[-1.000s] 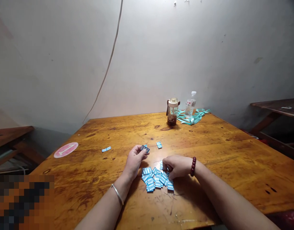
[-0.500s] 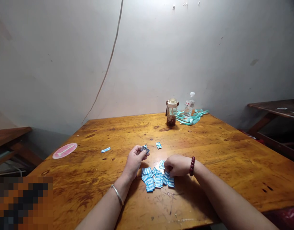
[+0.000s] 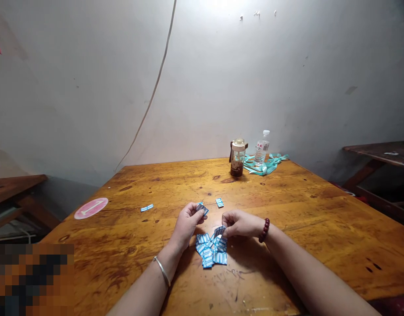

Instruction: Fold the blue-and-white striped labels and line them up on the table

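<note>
My left hand (image 3: 188,220), with a silver bangle on its wrist, pinches a small blue-and-white piece (image 3: 202,209) above the wooden table. Between thumb and fingers of my right hand (image 3: 239,224) is another such piece (image 3: 219,231), held over the pile's upper right. The pile of blue-and-white pieces (image 3: 207,254) lies overlapped on the table just below both hands. One separate piece (image 3: 219,202) rests beyond my right hand. Farther left lies a narrow blue-and-white piece (image 3: 147,207). A dark red bead bracelet circles my right wrist.
On the wooden table (image 3: 123,245), a cup with dark contents (image 3: 237,160) stands at the back. Beside it are a clear bottle (image 3: 261,151) and turquoise ribbon (image 3: 269,166). A pink round sticker (image 3: 91,208) is at the left edge. Another table (image 3: 382,151) stands at right.
My right hand has drawn slightly left and lifted a piece from the pile's right side; the pile is narrower there. My left hand still pinches its piece. The view has shifted slightly.
</note>
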### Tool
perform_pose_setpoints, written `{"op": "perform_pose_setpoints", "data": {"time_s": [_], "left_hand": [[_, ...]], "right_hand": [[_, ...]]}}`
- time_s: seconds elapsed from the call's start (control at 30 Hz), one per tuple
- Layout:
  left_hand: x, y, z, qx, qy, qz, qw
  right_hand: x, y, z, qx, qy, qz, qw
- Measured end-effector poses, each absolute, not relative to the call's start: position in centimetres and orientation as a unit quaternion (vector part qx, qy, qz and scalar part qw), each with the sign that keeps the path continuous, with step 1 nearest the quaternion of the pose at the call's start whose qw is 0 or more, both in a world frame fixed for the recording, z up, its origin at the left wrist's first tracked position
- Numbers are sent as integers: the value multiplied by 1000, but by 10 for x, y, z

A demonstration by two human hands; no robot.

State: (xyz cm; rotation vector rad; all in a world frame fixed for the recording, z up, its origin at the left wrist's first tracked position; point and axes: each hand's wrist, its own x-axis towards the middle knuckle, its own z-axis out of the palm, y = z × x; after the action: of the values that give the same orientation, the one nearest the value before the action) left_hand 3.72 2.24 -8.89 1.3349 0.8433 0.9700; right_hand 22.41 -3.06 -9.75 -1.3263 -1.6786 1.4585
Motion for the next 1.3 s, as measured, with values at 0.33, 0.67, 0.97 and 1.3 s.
{"op": "perform_pose_setpoints", "data": {"time_s": [0.33, 0.67, 0.97, 1.3], "left_hand": [[38, 22, -95, 569, 339, 382, 644], [44, 15, -96, 531, 339, 379, 678], [47, 4, -87, 521, 295, 378, 706], [45, 12, -94, 521, 333, 409, 671]], "right_hand": [[215, -28, -90, -496, -525, 566, 397], [177, -32, -88, -507, -450, 553, 484], [174, -26, -104, -516, -426, 495, 555], [180, -23, -103, -517, -523, 350, 580]]}}
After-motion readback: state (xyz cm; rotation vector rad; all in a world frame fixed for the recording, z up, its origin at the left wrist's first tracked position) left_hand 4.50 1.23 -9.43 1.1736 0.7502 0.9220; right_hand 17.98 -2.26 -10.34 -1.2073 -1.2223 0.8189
